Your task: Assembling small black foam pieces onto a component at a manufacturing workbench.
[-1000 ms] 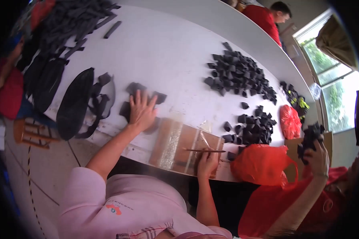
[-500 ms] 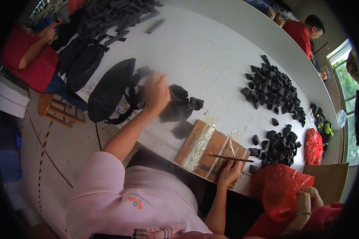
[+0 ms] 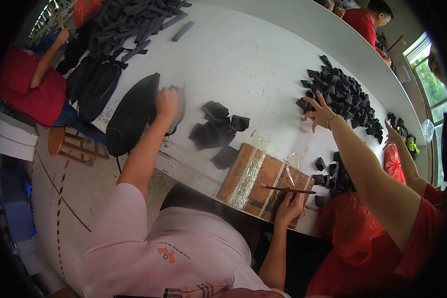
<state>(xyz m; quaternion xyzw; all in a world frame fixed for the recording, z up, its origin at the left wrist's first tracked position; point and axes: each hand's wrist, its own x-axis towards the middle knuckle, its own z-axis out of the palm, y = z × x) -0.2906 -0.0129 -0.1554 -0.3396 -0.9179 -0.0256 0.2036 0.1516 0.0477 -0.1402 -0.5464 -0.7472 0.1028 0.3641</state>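
Observation:
My left hand (image 3: 167, 103) is closed beside a long black pouch-like thing (image 3: 133, 116), at the left edge of the table. A blurred dark grey piece (image 3: 180, 111) hangs from its fingers. At the front edge, my right hand (image 3: 289, 207) holds a thin dark brush (image 3: 288, 189) with its pale tip toward the left. Under the brush lies a brown wooden board (image 3: 271, 174) crossed by strips of clear, crinkled tape. Between my hands, several black flat and curled pieces (image 3: 213, 130) lie loose on the white table.
Piles of curled black pieces (image 3: 342, 92) lie at the right, where a co-worker's hand (image 3: 320, 113) reaches in. A red plastic bag (image 3: 350, 228) is by that person. Black strips (image 3: 134, 20) are heaped far left. A person in red (image 3: 32, 84) works near a wooden stool (image 3: 59, 141).
My left hand has moved left, away from the loose black pieces, toward the black pouch-like thing. My right hand stays with the brush. The co-worker's arms have stretched out over the right piles.

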